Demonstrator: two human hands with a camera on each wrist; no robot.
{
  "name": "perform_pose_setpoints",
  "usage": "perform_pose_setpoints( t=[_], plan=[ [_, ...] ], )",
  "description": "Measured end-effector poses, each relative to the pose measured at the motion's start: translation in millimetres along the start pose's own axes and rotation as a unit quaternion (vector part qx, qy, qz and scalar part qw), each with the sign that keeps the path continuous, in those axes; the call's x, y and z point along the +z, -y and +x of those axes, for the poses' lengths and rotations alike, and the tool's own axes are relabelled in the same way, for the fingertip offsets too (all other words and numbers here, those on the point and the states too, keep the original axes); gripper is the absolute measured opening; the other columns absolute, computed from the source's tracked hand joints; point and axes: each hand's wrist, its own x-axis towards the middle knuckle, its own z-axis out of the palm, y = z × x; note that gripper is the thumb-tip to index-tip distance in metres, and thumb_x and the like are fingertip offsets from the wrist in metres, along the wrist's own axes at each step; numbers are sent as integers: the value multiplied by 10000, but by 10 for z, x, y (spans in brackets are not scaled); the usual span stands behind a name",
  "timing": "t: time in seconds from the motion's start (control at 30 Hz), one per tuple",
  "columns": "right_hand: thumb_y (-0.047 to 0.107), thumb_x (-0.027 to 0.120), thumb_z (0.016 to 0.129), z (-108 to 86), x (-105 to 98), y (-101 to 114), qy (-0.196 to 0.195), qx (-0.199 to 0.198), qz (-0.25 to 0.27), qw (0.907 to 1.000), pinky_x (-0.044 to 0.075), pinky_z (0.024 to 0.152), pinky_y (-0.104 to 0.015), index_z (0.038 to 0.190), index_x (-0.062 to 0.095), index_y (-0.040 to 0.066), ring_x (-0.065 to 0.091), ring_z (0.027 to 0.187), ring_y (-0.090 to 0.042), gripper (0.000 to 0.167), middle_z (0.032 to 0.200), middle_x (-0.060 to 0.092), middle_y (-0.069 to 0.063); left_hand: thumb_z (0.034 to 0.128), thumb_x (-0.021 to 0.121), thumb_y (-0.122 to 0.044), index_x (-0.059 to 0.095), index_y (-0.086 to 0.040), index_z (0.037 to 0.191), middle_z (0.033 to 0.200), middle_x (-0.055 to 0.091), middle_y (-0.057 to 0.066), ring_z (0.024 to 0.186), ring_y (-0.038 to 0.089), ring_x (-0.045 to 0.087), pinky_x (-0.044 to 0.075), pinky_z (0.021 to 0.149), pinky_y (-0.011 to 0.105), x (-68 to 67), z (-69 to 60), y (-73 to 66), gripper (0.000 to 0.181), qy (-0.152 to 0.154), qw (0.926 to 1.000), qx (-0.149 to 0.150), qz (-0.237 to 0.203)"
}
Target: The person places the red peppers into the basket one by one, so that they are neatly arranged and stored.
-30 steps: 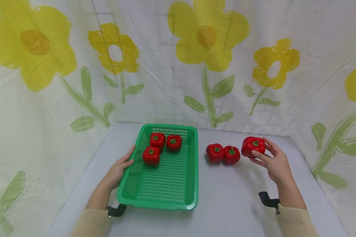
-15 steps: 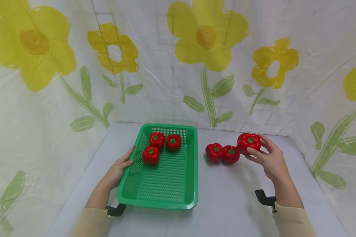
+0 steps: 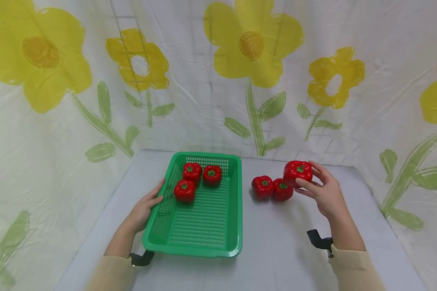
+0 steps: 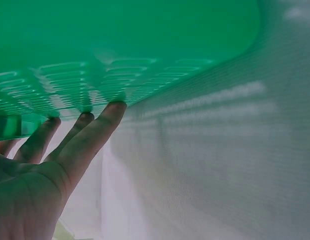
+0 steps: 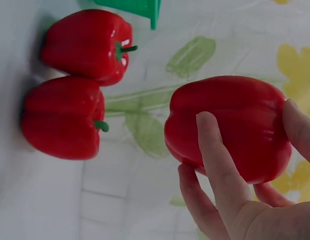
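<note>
Three red bell peppers sit inside the green basket (image 3: 198, 251), at its back left. My left hand (image 3: 140, 214) lies along the basket's left side. In the left wrist view, the fairly straight fingers of that hand (image 4: 55, 165) touch the slotted green wall (image 4: 145, 30). Held above the table, a red pepper (image 3: 297, 173) is gripped between the thumb and fingers of my right hand (image 3: 327, 194); the right wrist view shows this pepper (image 5: 225, 125) in the hand (image 5: 245, 205). Just left of it, two more peppers (image 3: 263, 186) (image 3: 283, 190) stand side by side on the table.
The pale table (image 3: 276, 250) ends at a curtain (image 3: 189, 125) with yellow flowers, which hangs behind it and along both sides. Part of the green basket (image 5: 140, 6) shows at the top of the right wrist view.
My right hand has moved left with the pepper, slightly up as well, to beside and above the two peppers on the table. The left hand and basket have stayed put.
</note>
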Motion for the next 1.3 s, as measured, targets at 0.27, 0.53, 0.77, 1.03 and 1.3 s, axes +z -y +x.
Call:
perform_pose_setpoints(
  t=[0.27,0.53,0.77,1.03,1.3],
  plan=[
    [322,774,895,-11,111,50,194,-142,6,9997,609,803,-368,1610,263,237,369,1399,-482,882,1638,228,-175,1103,356,-260,144,-363,1625,1711,23,-13,1545,382,145,484,1056,457,-14,-4,14,573,-3,10000,21,37],
    [292,773,902,-8,199,74,264,-176,-7,9995,592,844,-410,1609,268,217,391,1388,-473,872,1631,244,-176,1106,342,-239,137,-351,1627,1713,19,4,1531,406,178,489,1045,487,-12,-19,24,571,15,10000,51,-18],
    [258,761,916,0,292,77,339,-179,-52,9993,603,820,-325,1611,260,207,412,1377,-459,859,1635,247,-175,1107,334,-238,125,-351,1628,1713,9,9,1529,414,181,490,1043,488,-20,-27,22,572,36,10000,59,-48],
    [218,758,920,15,444,95,589,-165,290,9977,599,838,-391,1593,280,183,434,1360,-425,826,1619,275,-140,1106,339,-241,133,-357,1627,1712,14,2,1532,405,173,482,1052,488,-11,-35,10,572,32,10000,42,-81],
    [197,773,906,20,588,90,672,-47,472,9966,599,846,-399,1570,302,173,434,1357,-404,815,1606,296,-130,1106,348,-245,138,-357,1625,1710,12,-5,1548,386,113,439,1093,504,-5,-15,3,571,22,10000,44,-40]
  ],
)
